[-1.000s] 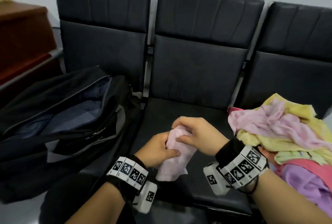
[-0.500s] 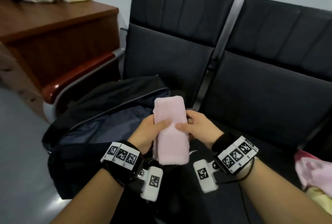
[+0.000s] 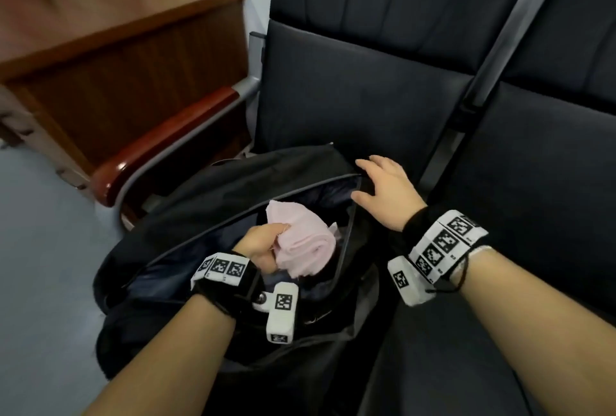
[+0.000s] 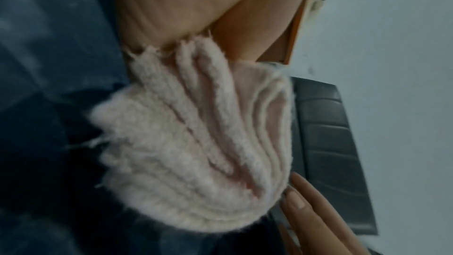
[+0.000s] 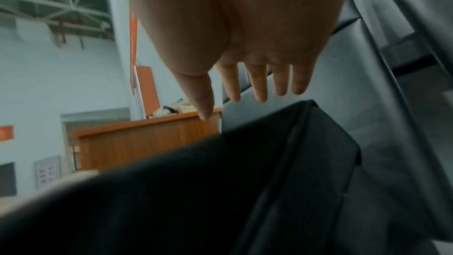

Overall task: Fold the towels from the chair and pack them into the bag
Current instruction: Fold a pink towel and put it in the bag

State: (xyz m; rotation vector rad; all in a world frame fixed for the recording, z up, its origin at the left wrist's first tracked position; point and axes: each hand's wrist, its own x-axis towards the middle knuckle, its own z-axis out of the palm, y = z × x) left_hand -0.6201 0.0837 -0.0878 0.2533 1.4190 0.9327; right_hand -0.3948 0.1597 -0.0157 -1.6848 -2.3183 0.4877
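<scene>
The right hand (image 3: 386, 195) has let go of the folded pink towel (image 3: 301, 242) and spreads open beside the bag (image 3: 206, 202) mouth; the left hand (image 3: 258, 247) alone grips it, probably just inside, so packing is underway.

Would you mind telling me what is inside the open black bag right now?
The folded pink towel, gripped by the left hand, sits in the black bag opening above dark blue lining. The towel and hand hide whatever lies deeper.
</scene>
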